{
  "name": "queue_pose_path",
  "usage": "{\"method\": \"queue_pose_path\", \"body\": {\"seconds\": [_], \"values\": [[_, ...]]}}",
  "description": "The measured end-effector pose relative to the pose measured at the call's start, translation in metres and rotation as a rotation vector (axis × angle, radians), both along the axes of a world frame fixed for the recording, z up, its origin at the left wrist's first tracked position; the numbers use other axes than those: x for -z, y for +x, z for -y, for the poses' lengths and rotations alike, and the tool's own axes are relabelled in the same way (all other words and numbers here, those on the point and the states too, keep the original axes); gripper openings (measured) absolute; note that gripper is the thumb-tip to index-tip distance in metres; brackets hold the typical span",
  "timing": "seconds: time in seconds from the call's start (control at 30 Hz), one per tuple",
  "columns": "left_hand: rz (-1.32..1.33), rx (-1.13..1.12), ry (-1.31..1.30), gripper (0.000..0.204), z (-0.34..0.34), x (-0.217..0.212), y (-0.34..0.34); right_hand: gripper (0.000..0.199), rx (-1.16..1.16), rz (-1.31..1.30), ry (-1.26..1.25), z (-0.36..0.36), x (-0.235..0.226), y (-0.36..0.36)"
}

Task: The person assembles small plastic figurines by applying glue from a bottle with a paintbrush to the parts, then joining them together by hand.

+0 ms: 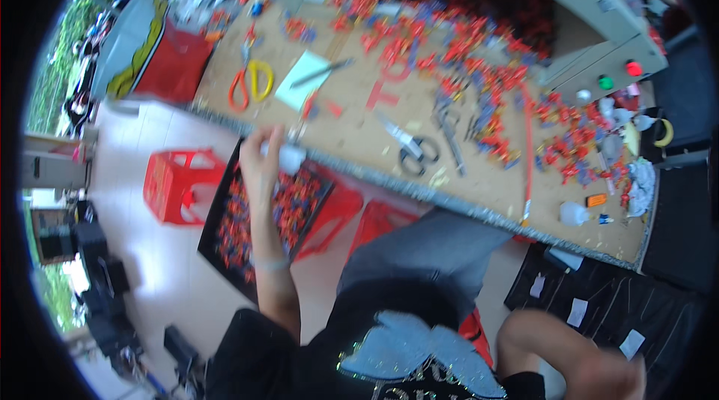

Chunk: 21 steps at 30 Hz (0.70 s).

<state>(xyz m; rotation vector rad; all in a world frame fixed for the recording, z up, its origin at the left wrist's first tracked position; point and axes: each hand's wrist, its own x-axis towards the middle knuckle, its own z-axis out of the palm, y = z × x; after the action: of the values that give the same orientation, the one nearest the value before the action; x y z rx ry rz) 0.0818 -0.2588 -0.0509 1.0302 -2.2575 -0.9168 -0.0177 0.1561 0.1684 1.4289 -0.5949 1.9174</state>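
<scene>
My left hand (pixel 261 164) is closed at the table's front edge, its fingers against a small whitish, translucent object (pixel 290 159) whose kind is not clear. Beneath that forearm lies a black tray (pixel 219 228) full of small red, blue and yellow pieces. Just beyond the hand, on the tabletop, a few red bits (pixel 310 106) lie beside a pale green paper pad (pixel 301 79) with a dark pen (pixel 322 73) across it. My right hand (pixel 618 376) is off the table at the lower right, smeared by motion, so its fingers do not show clearly.
Scissors with orange and yellow handles (pixel 250 85) and black-handled scissors (pixel 416 153) lie on the wooden tabletop (pixel 348 119). Heaps of colourful pieces (pixel 494 115) spread below a grey machine housing (pixel 599 55). A white bottle (pixel 574 213) stands right. A red stool (pixel 180 186) is left.
</scene>
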Motion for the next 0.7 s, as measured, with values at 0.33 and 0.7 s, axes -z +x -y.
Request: {"method": "queue_pose_path", "body": {"seconds": [0.33, 0.7], "values": [[0.040, 0.358, 0.431, 0.019, -0.099, -0.029, -0.010, 0.017, 0.682, 0.832, 1.109, 0.106, 0.196, -0.158], [0.857, 0.507, 0.080, 0.014, -0.086, 0.055, 0.072, 0.039, 1.328, 0.176, 1.081, 0.218, 0.225, -0.437]]}}
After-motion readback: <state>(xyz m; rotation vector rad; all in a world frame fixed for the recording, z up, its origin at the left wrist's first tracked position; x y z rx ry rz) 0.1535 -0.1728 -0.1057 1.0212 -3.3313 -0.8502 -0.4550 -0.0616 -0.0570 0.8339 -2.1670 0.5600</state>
